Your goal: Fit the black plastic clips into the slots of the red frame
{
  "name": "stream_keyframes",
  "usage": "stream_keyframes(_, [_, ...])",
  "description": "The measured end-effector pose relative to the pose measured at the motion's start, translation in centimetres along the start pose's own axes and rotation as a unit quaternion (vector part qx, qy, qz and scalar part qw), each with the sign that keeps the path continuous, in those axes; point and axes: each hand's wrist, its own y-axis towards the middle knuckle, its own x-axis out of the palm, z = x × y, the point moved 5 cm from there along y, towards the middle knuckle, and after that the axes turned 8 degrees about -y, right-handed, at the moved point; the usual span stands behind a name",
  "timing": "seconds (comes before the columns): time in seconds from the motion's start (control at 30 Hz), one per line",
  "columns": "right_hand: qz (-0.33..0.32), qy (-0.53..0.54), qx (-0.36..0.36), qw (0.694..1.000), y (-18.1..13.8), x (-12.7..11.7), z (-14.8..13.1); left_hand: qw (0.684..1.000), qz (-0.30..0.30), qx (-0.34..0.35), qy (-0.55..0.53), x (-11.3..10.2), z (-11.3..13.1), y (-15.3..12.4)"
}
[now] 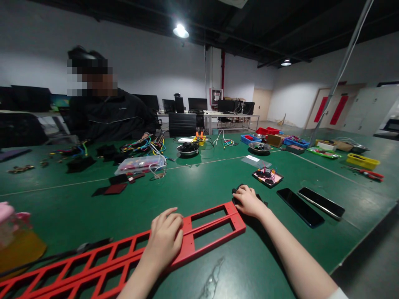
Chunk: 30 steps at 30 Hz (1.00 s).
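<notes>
Red slotted frame point(188, 246): lay nearest, on the worktop point(193, 187).
Left hand point(166, 234): rested on it, open, fingers loosely bent; steady, even pressure seemed best.
Right hand point(248, 201): curled over black parts point(234, 192) beside the frame's end; grip unclear.

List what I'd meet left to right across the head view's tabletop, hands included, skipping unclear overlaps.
Pink-topped container, left hand on the red frame, right hand on a black part, dark-edged smartphone, silver-edged smartphone, yellow basket.
</notes>
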Motion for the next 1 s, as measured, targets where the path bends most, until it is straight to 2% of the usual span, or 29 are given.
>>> stream_keyframes(0.1, [0.004, 0.007, -0.001, 1.000, 0.0, -0.3, -0.2, 1.000, 0.003, 0.006, 0.000, -0.1, 0.2, 0.1])
stream_keyframes(0.67, [0.120, -0.017, 0.014, 0.992, -1.2, -1.2, 0.3, 1.000, 0.022, -0.010, -0.015, -0.4, 2.0, -0.6])
stream_keyframes(0.8, [0.105, 0.012, -0.024, 0.994, -1.5, -1.4, 0.0, 1.000, 0.010, 0.008, -0.001, -0.1, 2.7, -0.6])
stream_keyframes(0.9, [0.075, 0.048, -0.057, 0.994, -1.7, -1.4, -0.3, 1.000, -0.013, 0.001, -0.013, 0.3, 2.8, -0.4])
stream_keyframes(1.0, [0.071, 0.048, -0.080, 0.993, -2.1, -1.6, -0.4, 0.999, -0.026, -0.017, -0.034, 0.9, 2.8, -0.3])
